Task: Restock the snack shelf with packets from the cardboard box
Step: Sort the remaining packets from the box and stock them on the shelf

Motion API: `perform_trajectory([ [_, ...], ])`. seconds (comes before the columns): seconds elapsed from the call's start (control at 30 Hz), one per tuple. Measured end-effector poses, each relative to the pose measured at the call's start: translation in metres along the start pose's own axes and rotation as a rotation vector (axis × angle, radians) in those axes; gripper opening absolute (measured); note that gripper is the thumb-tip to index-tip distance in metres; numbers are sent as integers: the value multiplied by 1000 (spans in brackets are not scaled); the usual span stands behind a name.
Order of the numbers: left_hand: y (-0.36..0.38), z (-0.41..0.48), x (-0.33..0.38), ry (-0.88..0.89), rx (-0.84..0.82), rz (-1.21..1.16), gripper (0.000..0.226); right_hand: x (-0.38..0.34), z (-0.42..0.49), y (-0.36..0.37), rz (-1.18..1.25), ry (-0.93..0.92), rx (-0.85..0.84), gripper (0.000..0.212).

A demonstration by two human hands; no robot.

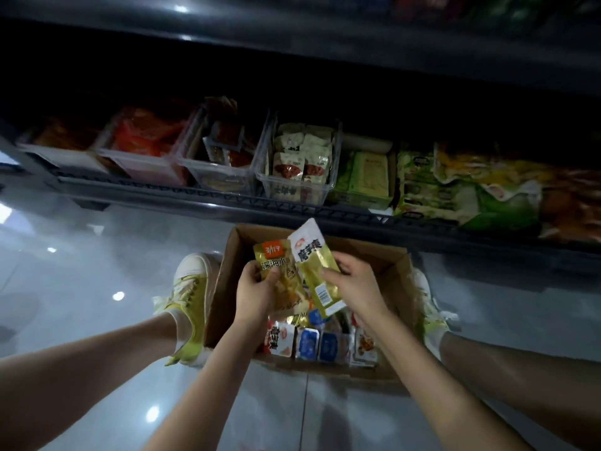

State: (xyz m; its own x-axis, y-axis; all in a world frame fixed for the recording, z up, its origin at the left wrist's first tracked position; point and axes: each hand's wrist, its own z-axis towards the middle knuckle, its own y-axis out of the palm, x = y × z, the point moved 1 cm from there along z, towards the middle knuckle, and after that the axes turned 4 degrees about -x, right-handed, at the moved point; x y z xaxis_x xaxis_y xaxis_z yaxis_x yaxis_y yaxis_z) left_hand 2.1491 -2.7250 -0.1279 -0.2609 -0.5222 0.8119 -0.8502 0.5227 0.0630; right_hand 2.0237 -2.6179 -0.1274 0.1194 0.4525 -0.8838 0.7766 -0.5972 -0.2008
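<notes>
Two hands lift gold snack packets over the open cardboard box (388,263) that stands on the floor below the snack shelf (195,194).

The left hand (255,289) curls its fingers and thumb round a gold packet (276,260) with an orange corner tag and the characters "深海小". The right hand (354,281) pinches a white-topped gold packet (311,255) that seems to read "魔芋爽", with a barcode at its lower end. Blue and red-white packets (307,345) stand in the box. On the shelf, a clear bin (269,185) holds cream sachets whose print is too blurred to read.
</notes>
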Motion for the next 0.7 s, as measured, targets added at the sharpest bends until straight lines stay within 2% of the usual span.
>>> perform_trajectory([
  [0.17,17,-34,49,80,-166,-239,33,-51,-39,15,-312,-270,-44,37],
  [0.27,20,-48,73,151,-187,-248,23,-70,-51,12,-420,-361,-41,35],
  [0.37,19,-59,93,244,-197,-235,10,-92,-63,-2,-380,-424,-12,28],
  [0.47,20,-71,112,289,-198,-135,25,-117,-73,-22,-254,-429,114,39],
  [0.6,34,-89,143,346,-242,-6,40,-152,-83,-44,-56,-411,16,60],
  [0.7,50,-99,165,380,-264,18,40,-174,-89,-64,-93,-418,1,56],
])
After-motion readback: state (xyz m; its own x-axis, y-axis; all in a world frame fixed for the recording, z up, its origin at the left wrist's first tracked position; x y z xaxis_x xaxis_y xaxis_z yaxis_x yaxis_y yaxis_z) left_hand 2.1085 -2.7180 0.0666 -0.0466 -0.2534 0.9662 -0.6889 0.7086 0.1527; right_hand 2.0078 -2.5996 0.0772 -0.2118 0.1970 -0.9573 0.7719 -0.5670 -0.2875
